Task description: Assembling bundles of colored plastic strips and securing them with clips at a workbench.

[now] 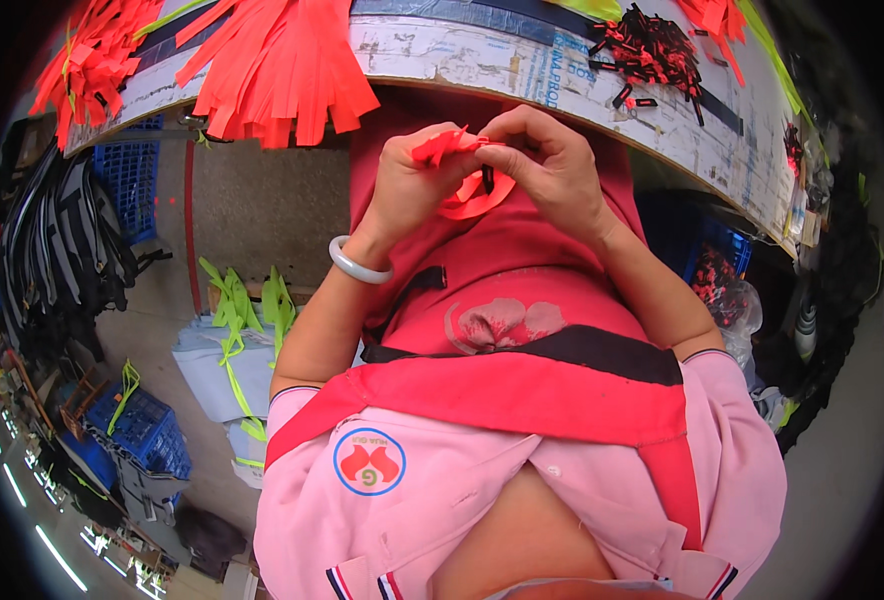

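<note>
Orange-red strip (446,147) in both hands (414,180) (552,170)

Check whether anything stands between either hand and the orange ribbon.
Nothing visible stands in the way: the left hand grips the orange ribbon, and the right hand pinches at its edge.

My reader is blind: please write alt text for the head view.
Two bare hands hold orange strip material over a red apron, beside a worktable bearing more orange strips and a heap of black and red pieces.

Strip (445,148) before table (452,52); parts pile (650,52) on table's right.
</note>
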The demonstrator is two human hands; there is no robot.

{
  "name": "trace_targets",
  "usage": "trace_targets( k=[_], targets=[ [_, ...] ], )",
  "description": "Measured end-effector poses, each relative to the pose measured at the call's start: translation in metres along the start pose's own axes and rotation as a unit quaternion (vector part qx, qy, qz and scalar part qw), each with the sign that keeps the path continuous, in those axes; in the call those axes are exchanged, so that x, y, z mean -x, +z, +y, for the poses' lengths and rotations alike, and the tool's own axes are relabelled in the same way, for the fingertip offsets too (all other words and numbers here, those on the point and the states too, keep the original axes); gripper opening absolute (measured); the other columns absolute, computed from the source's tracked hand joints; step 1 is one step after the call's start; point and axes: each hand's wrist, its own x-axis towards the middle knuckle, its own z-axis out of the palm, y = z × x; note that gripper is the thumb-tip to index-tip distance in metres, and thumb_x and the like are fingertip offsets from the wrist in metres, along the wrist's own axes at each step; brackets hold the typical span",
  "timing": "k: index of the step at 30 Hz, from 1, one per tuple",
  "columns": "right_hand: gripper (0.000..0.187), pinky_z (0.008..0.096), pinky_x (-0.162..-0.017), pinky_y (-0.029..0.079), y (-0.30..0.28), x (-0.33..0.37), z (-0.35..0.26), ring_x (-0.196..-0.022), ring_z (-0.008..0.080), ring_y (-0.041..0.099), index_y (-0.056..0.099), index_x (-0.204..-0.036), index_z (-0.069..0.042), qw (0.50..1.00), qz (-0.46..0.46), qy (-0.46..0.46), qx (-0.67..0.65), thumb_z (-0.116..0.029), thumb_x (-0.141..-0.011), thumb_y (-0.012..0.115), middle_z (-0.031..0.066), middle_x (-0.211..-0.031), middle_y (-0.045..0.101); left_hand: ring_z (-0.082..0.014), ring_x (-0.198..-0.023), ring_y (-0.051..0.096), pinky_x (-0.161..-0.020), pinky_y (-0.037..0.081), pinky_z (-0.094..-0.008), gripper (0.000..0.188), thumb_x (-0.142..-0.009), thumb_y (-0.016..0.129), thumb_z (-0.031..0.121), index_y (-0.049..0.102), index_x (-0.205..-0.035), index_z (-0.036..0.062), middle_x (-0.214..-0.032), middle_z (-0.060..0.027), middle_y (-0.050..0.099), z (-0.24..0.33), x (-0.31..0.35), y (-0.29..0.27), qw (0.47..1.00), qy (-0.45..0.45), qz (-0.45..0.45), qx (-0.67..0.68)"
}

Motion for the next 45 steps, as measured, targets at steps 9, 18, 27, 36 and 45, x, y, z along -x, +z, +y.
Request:
trace_targets(
  k=[9, 18, 27, 36, 45],
  targets=[
    [0.014, 0.0206, -0.063, 0.044, -0.004, 0.000, 0.000, -0.073, 0.0062, 0.054, 0.063, -0.096, 0.000, 0.998, -0.027, -0.019, 0.052, -0.007, -0.085, 0.069, 0.0019, -0.085, 0.061, -0.0028, -0.066, 0.051, -0.056, 0.042, -0.0203, 0.004, -0.085, 0.068, 0.003, 0.066, -0.088, 0.0012, -0.073, 0.0020, 0.060, 0.002, 0.003, -0.001, 1.000, -0.019, 0.003, -0.004],
    [0.015, 0.0224, -0.062, 0.044, 0.002, 0.004, -0.005, -0.069, 0.0080, 0.053, 0.063, -0.095, -0.001, 1.000, 0.015, -0.002, 0.023, -0.005, -0.083, 0.071, 0.0028, -0.082, 0.059, -0.0053, -0.068, 0.053, -0.058, 0.043, -0.0217, 0.006, -0.084, 0.067, 0.000, 0.065, -0.089, -0.0009, -0.076, -0.0004, 0.060, 0.007, 0.000, -0.001, 1.000, -0.011, -0.012, -0.006],
    [0.013, 0.0246, -0.069, 0.049, 0.003, 0.005, 0.006, -0.079, 0.0119, 0.060, 0.063, -0.091, 0.002, 0.997, 0.014, -0.066, 0.027, -0.001, -0.081, 0.071, 0.0062, -0.085, 0.061, -0.0031, -0.064, 0.047, -0.055, 0.037, -0.0193, 0.010, -0.087, 0.059, -0.005, 0.064, -0.094, -0.0012, -0.078, 0.0019, 0.057, -0.001, 0.004, 0.007, 0.999, 0.037, 0.000, -0.039],
    [0.012, 0.0235, -0.069, 0.047, 0.006, 0.008, 0.002, -0.077, 0.0116, 0.058, 0.063, -0.090, 0.001, 0.999, 0.020, -0.032, -0.010, -0.002, -0.081, 0.070, 0.0047, -0.083, 0.060, -0.0101, -0.069, 0.054, -0.060, 0.043, -0.0235, 0.013, -0.086, 0.060, -0.002, 0.068, -0.096, -0.0005, -0.080, -0.0048, 0.061, 0.006, 0.008, 0.012, 0.999, 0.040, -0.001, -0.010],
    [0.011, 0.0241, -0.070, 0.046, 0.001, 0.007, -0.003, -0.077, 0.0108, 0.057, 0.063, -0.090, 0.001, 1.000, 0.021, -0.015, 0.007, -0.003, -0.082, 0.070, 0.0046, -0.083, 0.059, -0.0106, -0.068, 0.055, -0.059, 0.043, -0.0248, 0.009, -0.086, 0.060, -0.001, 0.068, -0.090, -0.0020, -0.073, -0.0045, 0.060, 0.010, 0.003, 0.007, 0.997, -0.056, -0.040, 0.016]
  ],
)
